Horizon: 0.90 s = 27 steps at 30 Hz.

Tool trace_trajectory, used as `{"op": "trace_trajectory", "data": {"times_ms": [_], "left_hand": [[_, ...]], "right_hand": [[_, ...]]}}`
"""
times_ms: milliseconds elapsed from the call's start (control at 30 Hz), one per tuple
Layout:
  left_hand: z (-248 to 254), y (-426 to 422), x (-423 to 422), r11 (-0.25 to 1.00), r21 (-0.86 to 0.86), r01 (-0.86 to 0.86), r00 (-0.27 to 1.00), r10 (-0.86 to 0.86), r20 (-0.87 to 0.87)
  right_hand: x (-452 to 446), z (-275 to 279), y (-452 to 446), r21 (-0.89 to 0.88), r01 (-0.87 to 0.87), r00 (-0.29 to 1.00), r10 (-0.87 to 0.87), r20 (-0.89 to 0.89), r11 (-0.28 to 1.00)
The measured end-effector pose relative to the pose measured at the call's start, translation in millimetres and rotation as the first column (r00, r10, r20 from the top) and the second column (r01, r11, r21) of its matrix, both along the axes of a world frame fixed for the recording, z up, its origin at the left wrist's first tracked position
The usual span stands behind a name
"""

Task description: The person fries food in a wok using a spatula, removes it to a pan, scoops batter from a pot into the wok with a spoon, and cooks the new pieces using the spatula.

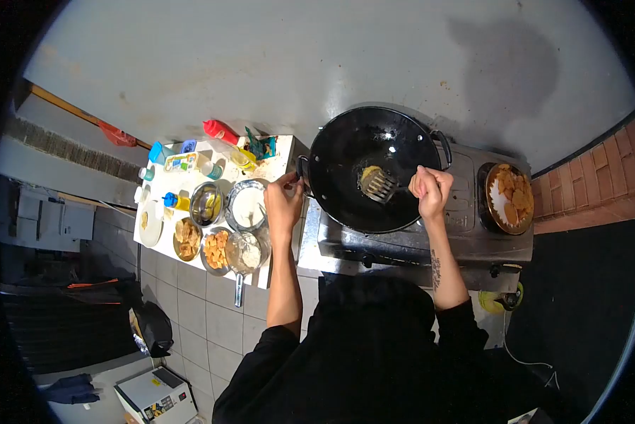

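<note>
A large black wok (342,205) sits on the stove, with loop handles on its left and right sides. My left hand (285,203) is closed at the left wok handle (301,168). In my right hand (432,192), closed in a fist, is the handle of a slotted spatula (381,186). The spatula's head is inside the wok, over the middle of its bottom. A small yellowish piece of food (368,172) lies at the tip of the spatula. My right fist covers most of the spatula's handle.
Right of the wok, a plate of fried food (513,199) stands on the stove (466,244). The white table (278,152) on the left carries a bowl of white batter (247,206), a pan with flour (247,251), bowls of food pieces (216,250) and a red bottle (220,131).
</note>
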<state>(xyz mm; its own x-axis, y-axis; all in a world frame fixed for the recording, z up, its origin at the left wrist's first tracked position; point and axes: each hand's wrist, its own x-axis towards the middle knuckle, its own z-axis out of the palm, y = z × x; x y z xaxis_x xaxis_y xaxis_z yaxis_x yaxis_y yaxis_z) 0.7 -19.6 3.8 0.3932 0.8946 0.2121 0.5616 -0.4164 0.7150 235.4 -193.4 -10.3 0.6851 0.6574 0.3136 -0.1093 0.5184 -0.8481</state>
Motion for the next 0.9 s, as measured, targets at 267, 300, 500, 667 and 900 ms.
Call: {"op": "trace_trajectory", "data": {"times_ms": [267, 300, 500, 667, 900], "left_hand": [[0, 0, 0, 0.999, 0.039, 0.008, 1.000, -0.008, -0.022], [0, 0, 0, 0.999, 0.039, 0.011, 1.000, -0.010, -0.024], [0, 0, -2, 0.999, 0.034, 0.023, 1.000, -0.024, 0.009], [-1, -1, -1, 0.999, 0.039, 0.027, 1.000, -0.027, -0.013], [-1, -1, -2, 0.999, 0.022, 0.028, 1.000, -0.028, 0.013]], "right_hand": [[5, 0, -1, -0.049, 0.113, 0.993, -0.114, -0.028, 0.992], [3, -4, 1, -0.049, 0.115, 0.993, -0.116, -0.030, 0.992], [0, 9, -5, -0.128, 0.030, 0.999, -0.035, -0.035, 0.991], [0, -15, 8, -0.045, 0.112, 0.994, -0.113, -0.013, 0.993], [10, 5, 0, -0.128, 0.087, 0.989, -0.101, -0.109, 0.988]]}}
